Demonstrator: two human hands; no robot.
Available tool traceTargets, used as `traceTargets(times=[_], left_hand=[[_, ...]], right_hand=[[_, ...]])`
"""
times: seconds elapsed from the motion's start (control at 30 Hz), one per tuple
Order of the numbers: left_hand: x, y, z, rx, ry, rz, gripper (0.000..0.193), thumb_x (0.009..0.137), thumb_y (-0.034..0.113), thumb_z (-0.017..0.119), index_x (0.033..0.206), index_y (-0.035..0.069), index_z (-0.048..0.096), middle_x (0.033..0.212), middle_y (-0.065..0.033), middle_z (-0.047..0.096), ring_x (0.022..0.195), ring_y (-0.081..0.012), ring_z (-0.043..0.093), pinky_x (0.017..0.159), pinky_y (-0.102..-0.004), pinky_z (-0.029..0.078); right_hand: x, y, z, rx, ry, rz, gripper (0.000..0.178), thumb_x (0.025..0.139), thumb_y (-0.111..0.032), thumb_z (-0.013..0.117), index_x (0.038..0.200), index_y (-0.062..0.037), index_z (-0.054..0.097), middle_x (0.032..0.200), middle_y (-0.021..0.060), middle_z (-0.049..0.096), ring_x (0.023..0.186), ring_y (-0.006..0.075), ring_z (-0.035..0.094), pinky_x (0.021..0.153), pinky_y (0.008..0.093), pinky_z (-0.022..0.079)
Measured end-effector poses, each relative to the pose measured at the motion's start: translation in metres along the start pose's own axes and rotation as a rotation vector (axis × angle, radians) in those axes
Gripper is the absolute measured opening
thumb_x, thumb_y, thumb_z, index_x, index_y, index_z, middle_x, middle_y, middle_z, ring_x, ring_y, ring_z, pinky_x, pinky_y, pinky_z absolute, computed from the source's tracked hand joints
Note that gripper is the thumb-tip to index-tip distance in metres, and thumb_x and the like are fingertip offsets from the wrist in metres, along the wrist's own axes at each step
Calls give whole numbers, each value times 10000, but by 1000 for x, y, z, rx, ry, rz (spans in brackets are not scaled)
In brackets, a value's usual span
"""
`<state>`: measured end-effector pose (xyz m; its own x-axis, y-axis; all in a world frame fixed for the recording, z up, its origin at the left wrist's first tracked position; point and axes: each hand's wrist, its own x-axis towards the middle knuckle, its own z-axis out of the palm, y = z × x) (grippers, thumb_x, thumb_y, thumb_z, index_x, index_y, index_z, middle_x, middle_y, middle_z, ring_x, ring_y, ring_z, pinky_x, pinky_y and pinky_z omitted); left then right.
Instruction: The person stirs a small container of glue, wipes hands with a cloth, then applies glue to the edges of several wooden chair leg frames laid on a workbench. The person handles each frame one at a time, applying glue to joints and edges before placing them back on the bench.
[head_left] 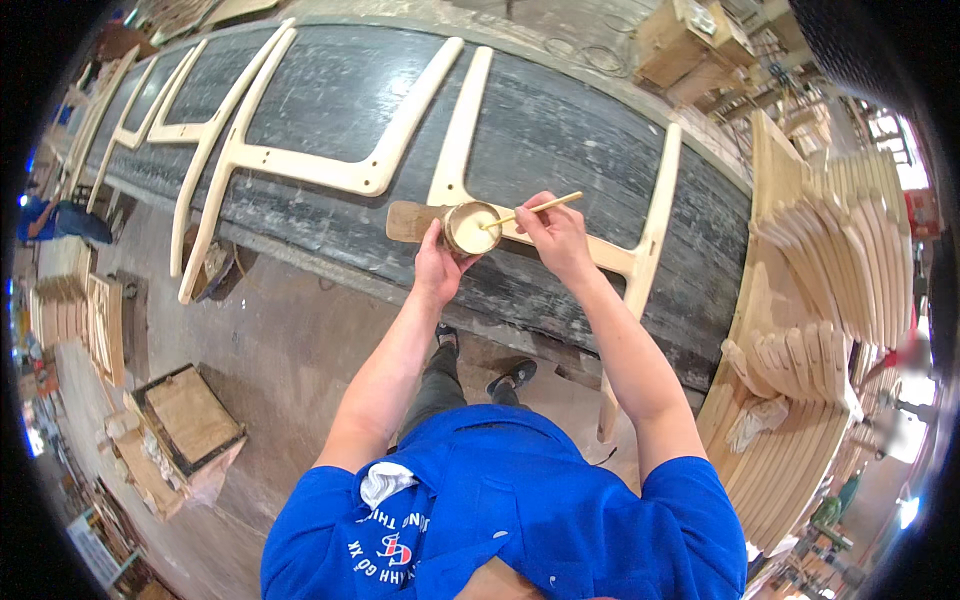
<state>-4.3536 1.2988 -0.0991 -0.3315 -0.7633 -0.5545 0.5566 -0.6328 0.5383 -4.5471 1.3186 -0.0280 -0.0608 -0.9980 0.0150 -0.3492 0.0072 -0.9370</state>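
My left hand point(440, 264) is wrapped around a small round container point(458, 240) of cream-coloured, glue-like stuff point(476, 228). In my right hand point(556, 236) a thin wooden stick point(556, 202) is pinched, its lower end dipping into the container. Just below both hands lies a pale wooden chair-side frame point(610, 256) on the dark table. A flat brown piece of wood point(406, 222) shows left of the container; whether it touches the container I cannot tell. Another pale frame point(310, 170) lies to the left, with small dark holes near its corners.
The long dark table point(560, 120) runs from far left to right and carries several more pale frames point(185, 130). Stacked curved wooden parts point(840, 250) stand at right, with a whitish glove or cloth point(758, 424) on them. A wooden box point(190, 418) sits on the floor at left. Another person point(62, 220) is at far left.
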Motion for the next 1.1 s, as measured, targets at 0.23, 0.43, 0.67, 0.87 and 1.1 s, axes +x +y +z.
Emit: traceTargets(times=[0.23,0.43,0.67,0.87,1.1], left_hand=[[-4,-43,37,-87,-125,-93,484,945,431,312,1288,101,399,1265,-78,500,1148,-238,495,923,-452,440],[-5,-73,68,-127,-102,-130,484,946,426,306,1285,95,405,1266,-89,494,1145,-248,495,936,-451,437],[3,-107,99,-93,-145,-146,500,951,430,282,1289,80,398,1273,-93,485,1143,-252,494,930,-440,447],[9,-105,77,-123,-93,-166,508,948,430,276,1296,75,385,1284,-101,473,1148,-266,487,938,-453,439],[-1,-90,31,-163,-51,-122,521,937,442,295,1280,67,411,1229,-107,512,1112,-253,509,905,-432,464]], right_hand=[[-53,25,-59,840,313,322,109,880,-144,563,876,-40,530,752,94,629,653,166,634,567,247,494],[-93,48,-89,1085,406,358,83,871,-109,555,913,-39,543,825,86,621,763,181,628,639,292,502],[-105,71,-93,1110,592,559,143,885,-227,567,856,-95,520,724,51,597,637,164,600,533,279,478],[-90,66,-130,657,507,199,159,888,-189,570,818,-59,511,718,72,625,619,151,620,518,258,465],[-73,74,-119,-51,372,53,203,868,-175,583,774,-13,507,612,71,571,578,135,586,541,272,448]])
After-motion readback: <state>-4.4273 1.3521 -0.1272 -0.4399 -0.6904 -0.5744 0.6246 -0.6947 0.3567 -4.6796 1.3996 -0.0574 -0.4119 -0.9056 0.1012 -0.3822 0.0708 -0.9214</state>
